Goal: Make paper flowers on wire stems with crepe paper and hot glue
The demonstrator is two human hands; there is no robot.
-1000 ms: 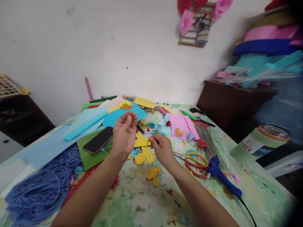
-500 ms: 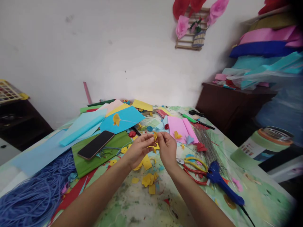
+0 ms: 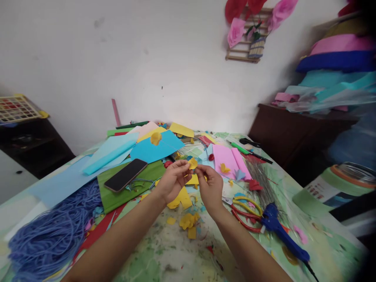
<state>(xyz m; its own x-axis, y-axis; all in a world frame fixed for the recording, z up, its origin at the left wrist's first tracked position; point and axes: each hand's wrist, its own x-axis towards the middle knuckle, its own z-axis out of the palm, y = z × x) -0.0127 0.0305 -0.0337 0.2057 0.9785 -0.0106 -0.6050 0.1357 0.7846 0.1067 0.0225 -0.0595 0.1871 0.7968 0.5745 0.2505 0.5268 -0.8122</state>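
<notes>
A small yellow paper flower (image 3: 192,163) is pinched between the fingertips of my left hand (image 3: 174,180), above the middle of the table. My right hand (image 3: 210,187) is closed at the flower's right edge, its thumb and forefinger touching the paper; its other fingers are curled. Below my hands lie yellow paper pieces (image 3: 179,198) and a cluster of yellow paper flowers (image 3: 188,221). Another yellow flower (image 3: 156,138) stands over a blue paper sheet (image 3: 169,147) on the left.
Scissors (image 3: 245,211) and a blue glue gun (image 3: 284,234) lie to the right, by thin wires (image 3: 263,176) and pink paper (image 3: 227,158). Leftward are a phone (image 3: 125,175), green paper (image 3: 110,201) and blue cord (image 3: 55,231). A green jar (image 3: 337,184) stands far right.
The yellow flower in my fingers has turned and shows a wider, flatter face. My right fingertips sit slightly lower on it. The whole view has shifted a little to the left.
</notes>
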